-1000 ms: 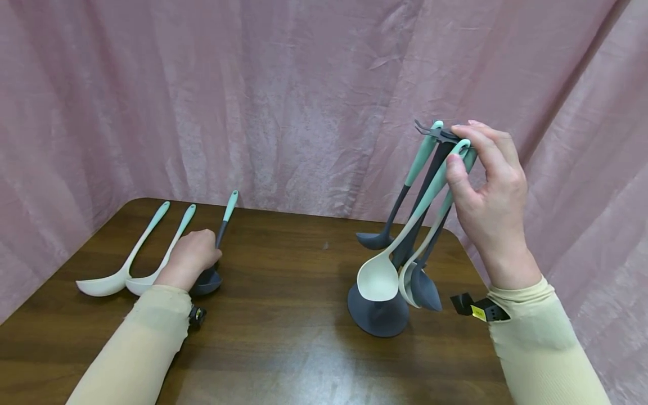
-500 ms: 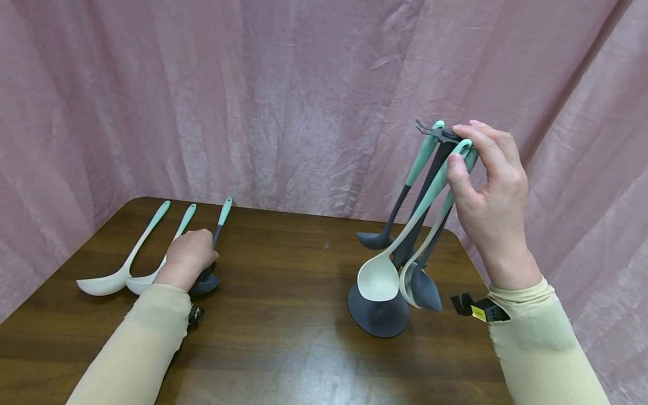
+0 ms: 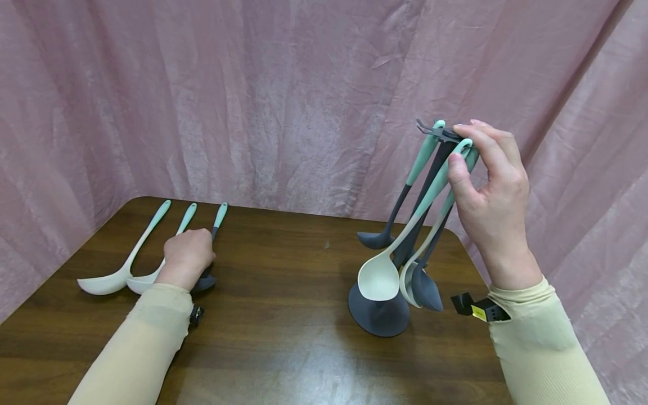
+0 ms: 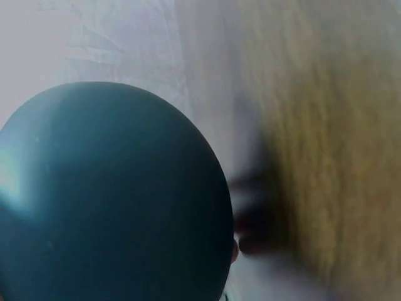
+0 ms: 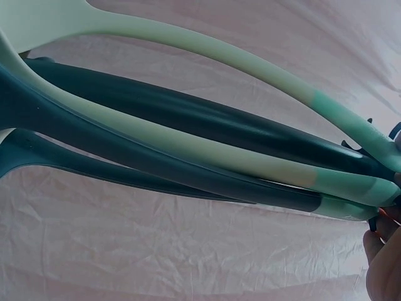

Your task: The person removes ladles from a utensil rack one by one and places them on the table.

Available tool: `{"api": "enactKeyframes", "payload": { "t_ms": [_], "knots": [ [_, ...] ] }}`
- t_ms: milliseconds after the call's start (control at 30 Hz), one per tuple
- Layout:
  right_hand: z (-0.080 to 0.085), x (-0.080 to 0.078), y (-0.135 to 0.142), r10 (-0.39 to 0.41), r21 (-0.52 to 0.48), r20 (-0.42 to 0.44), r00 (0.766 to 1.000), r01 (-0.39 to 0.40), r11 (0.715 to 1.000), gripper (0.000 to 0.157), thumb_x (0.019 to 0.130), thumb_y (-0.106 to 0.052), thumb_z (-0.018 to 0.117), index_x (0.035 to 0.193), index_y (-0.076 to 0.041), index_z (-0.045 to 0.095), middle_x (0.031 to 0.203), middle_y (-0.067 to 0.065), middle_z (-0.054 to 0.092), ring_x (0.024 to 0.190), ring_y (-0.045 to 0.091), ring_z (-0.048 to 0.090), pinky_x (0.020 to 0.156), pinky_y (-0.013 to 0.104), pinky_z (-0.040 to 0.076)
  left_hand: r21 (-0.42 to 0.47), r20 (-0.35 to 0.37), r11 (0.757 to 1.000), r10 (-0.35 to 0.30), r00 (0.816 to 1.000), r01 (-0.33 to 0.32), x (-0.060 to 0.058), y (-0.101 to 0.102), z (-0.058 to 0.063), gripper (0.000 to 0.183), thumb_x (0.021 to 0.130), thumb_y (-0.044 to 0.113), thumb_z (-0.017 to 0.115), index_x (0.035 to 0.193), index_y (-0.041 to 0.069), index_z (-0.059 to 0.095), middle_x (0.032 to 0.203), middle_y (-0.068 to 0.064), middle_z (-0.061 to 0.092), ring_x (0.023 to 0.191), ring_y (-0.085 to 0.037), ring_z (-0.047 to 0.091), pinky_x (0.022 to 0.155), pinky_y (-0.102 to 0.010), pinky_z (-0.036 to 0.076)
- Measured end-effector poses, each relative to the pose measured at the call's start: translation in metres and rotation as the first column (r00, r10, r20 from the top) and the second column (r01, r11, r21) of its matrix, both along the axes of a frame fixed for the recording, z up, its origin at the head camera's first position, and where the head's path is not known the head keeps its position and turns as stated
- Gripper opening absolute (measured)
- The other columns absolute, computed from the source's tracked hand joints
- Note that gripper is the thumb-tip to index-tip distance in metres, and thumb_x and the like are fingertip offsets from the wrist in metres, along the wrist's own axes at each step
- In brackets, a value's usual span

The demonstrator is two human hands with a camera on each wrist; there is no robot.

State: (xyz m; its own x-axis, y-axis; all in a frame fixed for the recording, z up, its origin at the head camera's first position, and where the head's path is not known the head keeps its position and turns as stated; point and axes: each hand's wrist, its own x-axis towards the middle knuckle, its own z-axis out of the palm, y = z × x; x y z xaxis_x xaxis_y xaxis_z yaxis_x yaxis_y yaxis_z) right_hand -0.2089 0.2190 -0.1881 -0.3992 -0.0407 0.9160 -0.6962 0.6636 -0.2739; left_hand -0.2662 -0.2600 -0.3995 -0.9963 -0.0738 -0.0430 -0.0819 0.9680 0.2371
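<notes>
My left hand (image 3: 189, 256) grips a dark grey ladle (image 3: 220, 216) with a mint handle end, low over the table at the left. Its round bowl (image 4: 113, 188) fills much of the left wrist view; my fingers are mostly hidden. Beside it lie two white ladles with mint handles, the outer one (image 3: 107, 284) and the inner one (image 3: 186, 218), partly behind my hand. At the right, my right hand (image 3: 491, 197) holds the top of a dark utensil stand (image 3: 377, 318), thumb by the mint handles. A white ladle (image 3: 378, 278) and several other utensils hang from it.
The brown wooden table (image 3: 283, 304) spreads between the two groups of utensils. Behind it hangs a pink curtain (image 3: 304, 101). A grey ladle (image 3: 374, 239) hangs on the stand's left side, and a grey utensil (image 3: 426, 289) on its right.
The grey ladle in my left hand has shifted slightly left and its handle end has come lower, nearer the white ladles. My right hand stays almost still on the stand.
</notes>
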Motion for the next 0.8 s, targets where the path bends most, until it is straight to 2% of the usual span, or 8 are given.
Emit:
{"api": "enactKeyframes", "payload": {
  "t_ms": [267,467,800],
  "knots": [
    [0.0009,0.0019,-0.0019,0.004,-0.004,-0.003,1.000,-0.004,1.000,0.039,0.102,-0.021,0.063,0.136,-0.006,0.077,0.140,0.017,0.069,0.143,0.021,0.057,0.117,0.031,0.042,-0.018,-0.001,1.000,0.008,1.000,-0.008,-0.0005,-0.0007,-0.0022,0.013,0.093,0.004,0.071,0.080,0.002,0.072,0.078,-0.015,0.069,0.069,-0.033,0.065,0.061,-0.051,0.053],
    [0.0020,0.0041,-0.0038,0.012,-0.009,-0.006,1.000,-0.012,1.000,0.039,0.102,-0.020,0.064,0.135,-0.004,0.077,0.139,0.017,0.069,0.143,0.023,0.057,0.117,0.030,0.042,-0.023,0.027,1.000,0.013,1.000,-0.013,-0.0009,-0.0005,-0.0016,0.014,0.095,0.005,0.071,0.081,0.002,0.073,0.078,-0.015,0.069,0.070,-0.033,0.064,0.063,-0.050,0.053],
    [0.0007,0.0010,-0.0018,0.011,-0.007,-0.009,1.000,-0.011,1.000,0.039,0.102,-0.021,0.064,0.135,-0.006,0.077,0.140,0.016,0.069,0.143,0.021,0.058,0.117,0.030,0.042,-0.009,0.048,1.000,0.018,0.999,-0.017,-0.0029,-0.0040,-0.0004,0.010,0.094,0.007,0.071,0.090,-0.001,0.075,0.090,-0.021,0.073,0.076,-0.036,0.066,0.063,-0.052,0.054]
  ]
}}
